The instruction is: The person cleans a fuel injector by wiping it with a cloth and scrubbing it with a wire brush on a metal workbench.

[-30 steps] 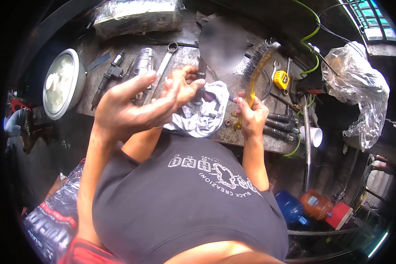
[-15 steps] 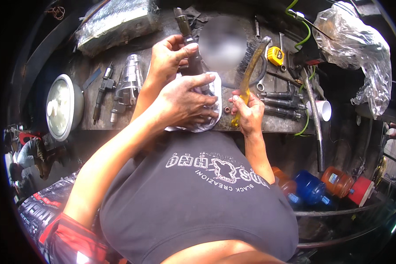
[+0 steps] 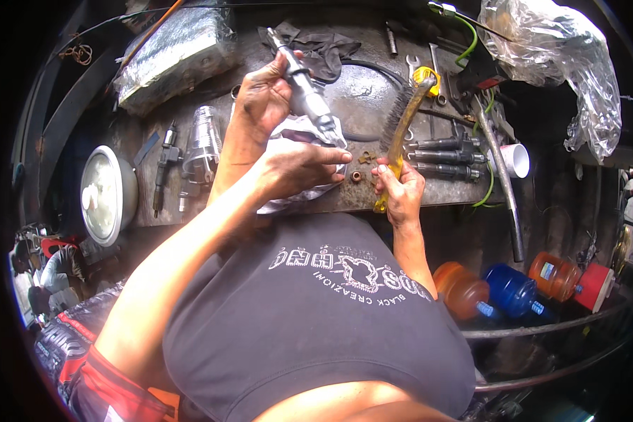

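Note:
In my left hand (image 3: pixel 264 98) I grip a silvery fuel injector (image 3: pixel 300 83), tilted with its narrow end far and left. A whitish rag (image 3: pixel 299 129) lies beneath the injector's near end. Another person's hand (image 3: pixel 299 167), on a red-sleeved arm from the lower left, rests over the rag, index finger stretched right. My left forearm is partly hidden under that arm. My right hand (image 3: pixel 401 188) is closed round the yellow handle of a wire brush (image 3: pixel 399 126), held upright with dark bristles facing left. A small brass-coloured nut (image 3: pixel 356 176) lies between the hands.
Several dark injectors (image 3: pixel 446 156) lie right of the brush, near a white cup (image 3: pixel 518 160), a long metal bar (image 3: pixel 499 165) and a yellow tape measure (image 3: pixel 426 79). At left are a white bowl (image 3: pixel 126 190), another injector (image 3: pixel 163 169) and a clear plastic container (image 3: pixel 204 130).
The other person's hand has drawn back from around the injector's near end, leaving more of it uncovered. My left hand has turned, showing its palm. The brush stays in my right hand.

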